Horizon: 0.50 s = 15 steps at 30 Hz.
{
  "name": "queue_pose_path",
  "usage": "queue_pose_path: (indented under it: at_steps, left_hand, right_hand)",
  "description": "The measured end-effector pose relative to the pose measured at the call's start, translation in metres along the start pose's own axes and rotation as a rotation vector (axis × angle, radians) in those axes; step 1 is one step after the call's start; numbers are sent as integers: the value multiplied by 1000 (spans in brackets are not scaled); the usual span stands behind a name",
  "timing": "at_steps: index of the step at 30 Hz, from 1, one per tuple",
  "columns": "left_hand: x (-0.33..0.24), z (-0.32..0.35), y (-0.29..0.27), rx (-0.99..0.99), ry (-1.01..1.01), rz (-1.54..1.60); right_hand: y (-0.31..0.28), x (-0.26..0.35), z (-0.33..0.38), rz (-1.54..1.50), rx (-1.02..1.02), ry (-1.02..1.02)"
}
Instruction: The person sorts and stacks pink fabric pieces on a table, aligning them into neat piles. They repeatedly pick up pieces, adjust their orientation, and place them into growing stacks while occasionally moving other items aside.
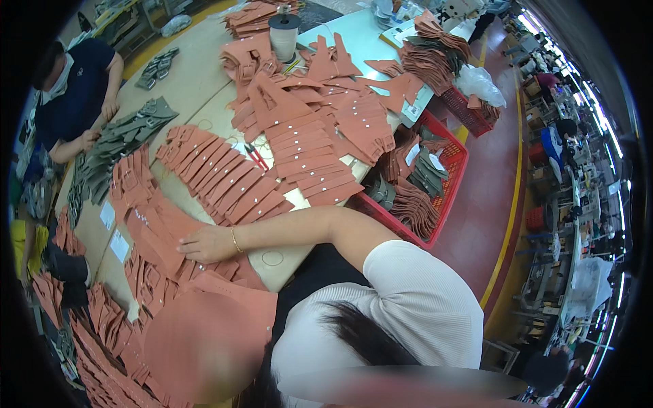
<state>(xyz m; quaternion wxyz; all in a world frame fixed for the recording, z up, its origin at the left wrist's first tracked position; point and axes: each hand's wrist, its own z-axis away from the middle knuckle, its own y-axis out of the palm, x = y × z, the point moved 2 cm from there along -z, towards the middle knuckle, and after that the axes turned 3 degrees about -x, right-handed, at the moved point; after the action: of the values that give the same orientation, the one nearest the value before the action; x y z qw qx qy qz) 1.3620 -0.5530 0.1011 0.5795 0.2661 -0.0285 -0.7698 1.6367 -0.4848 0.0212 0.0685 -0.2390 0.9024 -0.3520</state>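
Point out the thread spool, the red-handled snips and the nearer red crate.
Thread spool [283,43], head view: its white wound side.
Red-handled snips [254,154], head view: the handles.
Nearer red crate [445,204], head view: its right-hand rim.

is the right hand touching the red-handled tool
Apart. The head view shows the right hand below and left of the red-handled tool, with a row of overlapping terracotta pieces plainly lying between them.

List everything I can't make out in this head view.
All in the head view:
Right hand: palm and grip, hidden by its back.
Large orange piece: lower part, blurred.
Left hand: not visible; perhaps behind that piece.
Nearer red crate: floor, covered by stacked pieces.
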Motion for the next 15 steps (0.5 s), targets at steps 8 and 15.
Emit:
queue_pose_path:
  at_steps: [8,15]
  left_hand:
    - [3,-1,2,-22,-15,27]
    - [2,-2,7,-24,-24,37]
  right_hand:
    - [-5,-1,-1,6,20,-27]
    - [-8,0,-3,-28,-65,-8]
